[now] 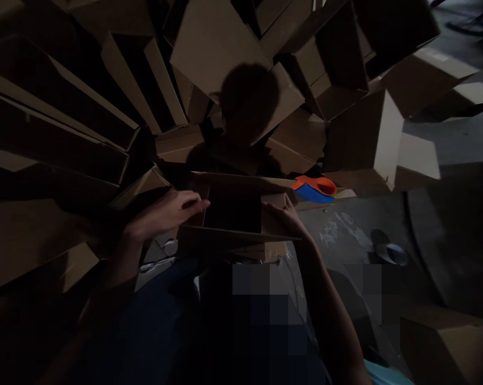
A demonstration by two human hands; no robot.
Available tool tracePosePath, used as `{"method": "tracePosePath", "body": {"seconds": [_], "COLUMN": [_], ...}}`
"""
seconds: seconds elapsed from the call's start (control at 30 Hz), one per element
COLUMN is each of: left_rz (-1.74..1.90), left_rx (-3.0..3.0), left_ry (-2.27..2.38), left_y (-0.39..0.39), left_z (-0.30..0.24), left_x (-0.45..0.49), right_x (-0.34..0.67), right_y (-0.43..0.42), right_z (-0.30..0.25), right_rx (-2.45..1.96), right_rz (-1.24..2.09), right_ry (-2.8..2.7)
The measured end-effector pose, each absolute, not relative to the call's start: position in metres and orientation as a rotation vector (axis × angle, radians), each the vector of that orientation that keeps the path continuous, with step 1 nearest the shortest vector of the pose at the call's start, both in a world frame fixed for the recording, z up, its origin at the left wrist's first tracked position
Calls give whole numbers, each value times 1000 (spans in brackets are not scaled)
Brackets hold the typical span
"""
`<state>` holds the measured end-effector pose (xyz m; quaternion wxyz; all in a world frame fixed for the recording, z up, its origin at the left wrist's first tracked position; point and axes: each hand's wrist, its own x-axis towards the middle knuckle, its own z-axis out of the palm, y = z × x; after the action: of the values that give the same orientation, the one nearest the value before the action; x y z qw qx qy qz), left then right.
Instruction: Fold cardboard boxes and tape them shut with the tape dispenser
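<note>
A cardboard box [241,235] stands in front of me with its top open and its inside in deep shadow. At its left end, my left hand [169,213] has bent fingers whose tips meet at the edge of the left flap. My right hand [290,218] grips the right flap, thumb on the inner face and fingers partly hidden behind it. Just beyond the right end lies an orange and blue tape dispenser [315,188], touching neither hand.
Many open cardboard boxes [221,48] are heaped ahead and to the left, crossed by a head-shaped shadow. On the grey concrete floor [345,230] at right lies a pale ring, perhaps a tape roll [391,254]. Another box [450,342] sits at lower right. The light is dim.
</note>
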<state>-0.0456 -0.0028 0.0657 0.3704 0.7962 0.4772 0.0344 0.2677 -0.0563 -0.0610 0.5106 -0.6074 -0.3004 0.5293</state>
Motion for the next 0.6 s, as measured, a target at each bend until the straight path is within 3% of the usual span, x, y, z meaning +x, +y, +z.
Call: {"method": "tracePosePath", "body": {"seconds": [0.2, 0.6], "left_rz": [-286, -386], "left_rx": [2189, 2240], "left_ry": [1133, 1156], "left_y": [-13, -23], "left_z": [63, 50], "left_x": [-24, -9], "right_x": [267, 265], "right_y": [-58, -59], "right_z": [-60, -57], "right_rx": [-1453, -1473], "right_rz": [1290, 1310], "right_ry": [-694, -688]}}
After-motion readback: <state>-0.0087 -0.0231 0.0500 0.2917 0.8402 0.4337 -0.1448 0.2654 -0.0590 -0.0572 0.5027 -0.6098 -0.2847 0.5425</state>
